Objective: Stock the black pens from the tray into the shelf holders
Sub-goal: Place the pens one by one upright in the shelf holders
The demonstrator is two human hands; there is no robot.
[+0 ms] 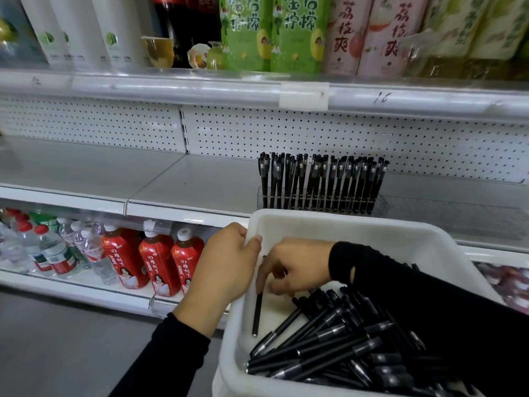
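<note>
Pinching one black pen (256,313) near its upper end with the curled fingers (261,277) of the right hand (297,266), close to the left wall of the white tray (343,222), beside a loose heap of pens (329,348). Gripping the tray's left rim with the left hand (226,265), thumb hooked inside. Facing a clear holder (380,204) on the grey shelf (200,184) just beyond the tray, packed with upright pens (323,179).
</note>
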